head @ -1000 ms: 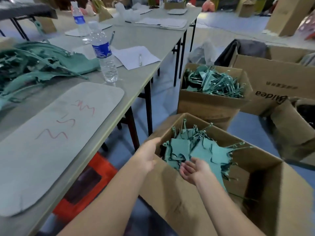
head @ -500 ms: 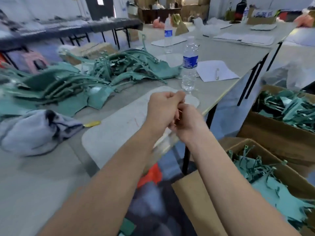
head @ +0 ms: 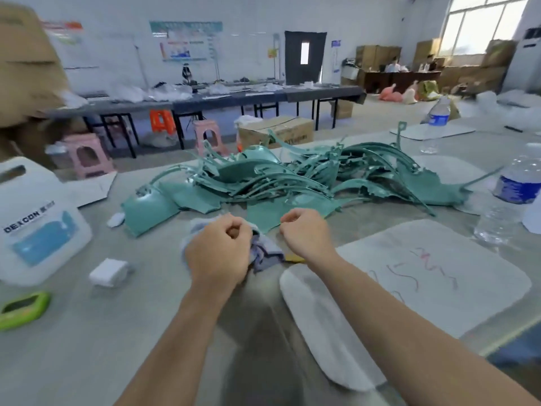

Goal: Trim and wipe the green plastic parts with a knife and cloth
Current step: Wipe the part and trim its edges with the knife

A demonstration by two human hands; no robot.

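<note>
Glossy, smooth green plastic parts (head: 292,183) with ragged edges heap on a matt grey table (head: 117,347); just before them, crumpled cloth (head: 265,252); to their right, a matt, felt-like white mat (head: 409,294) and clear plastic bottle (head: 515,189).

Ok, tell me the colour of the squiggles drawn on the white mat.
Reddish pink squiggles on the white mat, shown best in the head view.

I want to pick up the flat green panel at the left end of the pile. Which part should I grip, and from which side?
Probably its near left edge, coming in from the left. The green panel lies almost flat on the table, and that edge is free, while its right side meets the pile of other parts.
</note>
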